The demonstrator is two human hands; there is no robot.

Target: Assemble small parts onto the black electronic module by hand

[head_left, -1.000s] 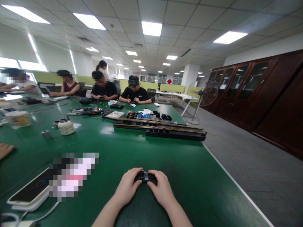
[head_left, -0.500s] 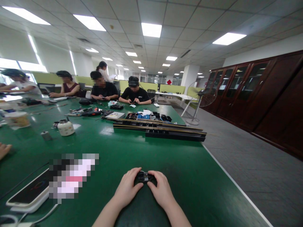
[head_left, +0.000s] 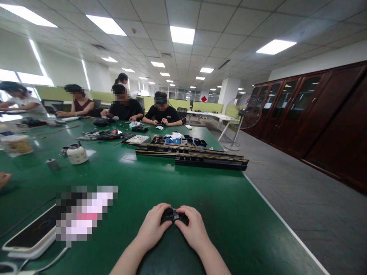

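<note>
Both my hands rest on the green table (head_left: 218, 206) near its front edge. My left hand (head_left: 153, 225) and my right hand (head_left: 193, 227) are closed from either side on one small black part (head_left: 172, 215) with a pale metal piece at its middle. Thumbs and fingertips pinch it between them. Most of the part is hidden by my fingers.
A phone (head_left: 31, 233) and a cable lie at my left. Long black rails (head_left: 200, 158) cross the table's middle; a white pot (head_left: 77, 154), tools and boxes lie beyond. Several people sit at the far end. Another person's fingers (head_left: 4, 178) show at the left edge. Dark cabinets (head_left: 315, 114) line the right.
My hands and the black part have barely moved. The view has shifted slightly, so things sit a little further left and lower.
</note>
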